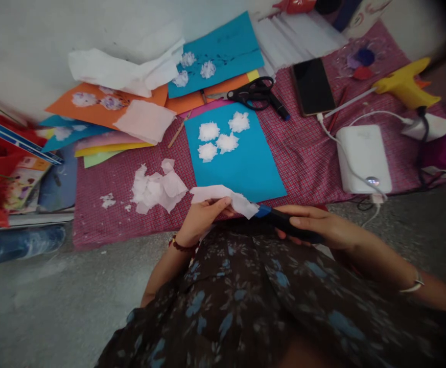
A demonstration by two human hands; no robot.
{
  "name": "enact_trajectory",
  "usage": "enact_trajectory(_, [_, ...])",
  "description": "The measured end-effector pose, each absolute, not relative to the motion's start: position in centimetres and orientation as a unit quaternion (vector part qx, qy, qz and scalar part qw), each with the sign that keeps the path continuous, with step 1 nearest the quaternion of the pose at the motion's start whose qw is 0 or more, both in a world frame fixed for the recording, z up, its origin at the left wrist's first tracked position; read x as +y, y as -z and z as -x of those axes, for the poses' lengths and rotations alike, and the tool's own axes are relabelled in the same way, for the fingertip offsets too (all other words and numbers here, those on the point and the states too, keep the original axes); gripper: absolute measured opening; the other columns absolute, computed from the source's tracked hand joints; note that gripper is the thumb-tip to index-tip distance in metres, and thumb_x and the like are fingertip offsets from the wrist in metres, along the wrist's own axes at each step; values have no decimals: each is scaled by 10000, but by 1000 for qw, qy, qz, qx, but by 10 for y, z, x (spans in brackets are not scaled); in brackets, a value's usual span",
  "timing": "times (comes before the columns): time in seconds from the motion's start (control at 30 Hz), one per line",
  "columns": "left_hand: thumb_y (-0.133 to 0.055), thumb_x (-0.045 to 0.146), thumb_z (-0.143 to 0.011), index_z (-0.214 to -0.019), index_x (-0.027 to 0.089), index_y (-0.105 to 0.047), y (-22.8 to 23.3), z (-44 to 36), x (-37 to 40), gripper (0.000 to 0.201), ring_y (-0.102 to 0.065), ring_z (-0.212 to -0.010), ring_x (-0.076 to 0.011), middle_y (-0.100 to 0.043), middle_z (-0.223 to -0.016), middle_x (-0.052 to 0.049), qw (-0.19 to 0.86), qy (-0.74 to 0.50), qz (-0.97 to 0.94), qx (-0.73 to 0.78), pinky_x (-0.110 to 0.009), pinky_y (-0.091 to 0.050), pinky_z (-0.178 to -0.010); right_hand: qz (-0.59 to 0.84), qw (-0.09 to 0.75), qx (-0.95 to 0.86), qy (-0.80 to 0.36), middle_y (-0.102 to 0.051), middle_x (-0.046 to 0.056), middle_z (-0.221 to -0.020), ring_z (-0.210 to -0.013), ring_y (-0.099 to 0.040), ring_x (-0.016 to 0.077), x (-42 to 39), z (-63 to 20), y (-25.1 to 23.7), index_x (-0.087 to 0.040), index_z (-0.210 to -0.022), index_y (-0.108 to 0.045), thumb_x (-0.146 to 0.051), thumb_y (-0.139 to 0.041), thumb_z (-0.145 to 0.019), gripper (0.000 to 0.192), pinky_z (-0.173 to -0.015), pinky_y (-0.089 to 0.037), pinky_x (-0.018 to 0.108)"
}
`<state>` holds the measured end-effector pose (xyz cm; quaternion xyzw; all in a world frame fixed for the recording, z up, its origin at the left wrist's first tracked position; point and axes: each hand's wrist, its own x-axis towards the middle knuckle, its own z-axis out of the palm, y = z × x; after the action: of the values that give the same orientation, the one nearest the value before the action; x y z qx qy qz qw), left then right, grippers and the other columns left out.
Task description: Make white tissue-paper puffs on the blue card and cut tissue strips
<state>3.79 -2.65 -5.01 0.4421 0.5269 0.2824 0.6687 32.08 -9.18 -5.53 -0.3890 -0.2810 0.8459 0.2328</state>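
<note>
My left hand [203, 217] pinches a strip of white tissue paper [220, 194] between thumb and fingers, over the table's near edge. In my right hand [318, 225] lies a thick black stick-shaped tool with a blue end [284, 222]; its kind does not show clearly. The blue end touches or lies just under the right end of the strip. Beyond my hands, a blue sheet [241, 171] carries several white paper puffs [227, 143]. Left of the sheet is a loose heap of torn tissue [156, 189].
Black scissors [251, 93] and a phone [313, 86] lie behind the blue sheet. To the right are a white power bank [364, 158] with cables and a yellow glue gun [408, 84]. Coloured sheets with paper flowers [103, 105] are stacked at the back left. A plastic bottle [21, 244] lies at the far left.
</note>
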Motion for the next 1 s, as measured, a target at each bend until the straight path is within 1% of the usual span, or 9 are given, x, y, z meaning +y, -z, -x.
enact_trajectory(0.13, [-752, 430, -734, -728, 150, -692, 58, -40, -27, 287, -649, -580, -136, -707, -658, -24, 696, -298, -431, 491, -266, -564, -613, 380, 233, -281, -850, -689, 58, -920, -636, -590, 84, -92, -322, 58, -225, -1347, -600, -404, -677, -891, 496, -479, -433, 159])
enact_trajectory(0.23, [-754, 411, -735, -719, 155, -693, 54, -37, -27, 263, -651, -629, -131, -714, -701, -24, 695, -260, -449, 497, -261, -558, -651, 381, 231, -281, -850, -689, 55, -912, -629, -586, 79, -91, -322, 57, -220, -1327, -612, -408, -676, -892, 479, -481, -432, 154])
enact_trajectory(0.37, [-772, 386, -736, -845, 172, -706, 49, -30, -23, 249, -651, -689, -128, -719, -782, -12, 669, -242, -485, 509, -253, -538, -703, 387, 219, -288, -848, -688, 56, -903, -629, -592, 83, -88, -321, 54, -202, -1323, -610, -426, -693, -874, 509, -481, -437, 157])
enact_trajectory(0.5, [-787, 404, -724, -973, 170, -692, 52, -27, -18, 354, -652, -707, -136, -730, -857, -22, 659, -251, -506, 497, -255, -537, -697, 397, 214, -288, -845, -687, 51, -900, -623, -595, 78, -87, -321, 52, -204, -1320, -609, -433, -701, -867, 516, -482, -437, 155])
enact_trajectory(0.63, [-792, 395, -723, -917, 144, -691, 50, -33, -17, 333, -675, -784, -154, -746, -908, -58, 657, -275, -517, 475, -259, -547, -727, 403, 211, -289, -842, -686, 54, -905, -633, -600, 84, -87, -322, 53, -202, -1329, -598, -434, -694, -871, 522, -488, -440, 162])
enact_trajectory(0.8, [-785, 381, -739, -858, 132, -710, 47, -35, -18, 287, -674, -747, -150, -751, -867, -59, 657, -219, -548, 469, -252, -548, -683, 397, 210, -295, -843, -682, 54, -907, -628, -592, 81, -88, -323, 56, -197, -1315, -598, -443, -682, -878, 508, -491, -438, 165])
enact_trajectory(0.93, [-775, 401, -750, -917, 134, -727, 50, -35, -18, 318, -680, -739, -151, -763, -901, -67, 680, -204, -531, 462, -255, -550, -671, 395, 209, -293, -845, -682, 59, -916, -639, -599, 89, -88, -322, 58, -192, -1313, -588, -438, -682, -879, 508, -492, -443, 169])
enact_trajectory(1.0, [-771, 397, -749, -923, 135, -734, 52, -37, -17, 317, -692, -784, -167, -767, -927, -78, 682, -209, -531, 457, -270, -556, -708, 394, 206, -290, -848, -680, 58, -919, -641, -596, 87, -88, -321, 58, -191, -1316, -583, -430, -676, -885, 502, -492, -442, 164])
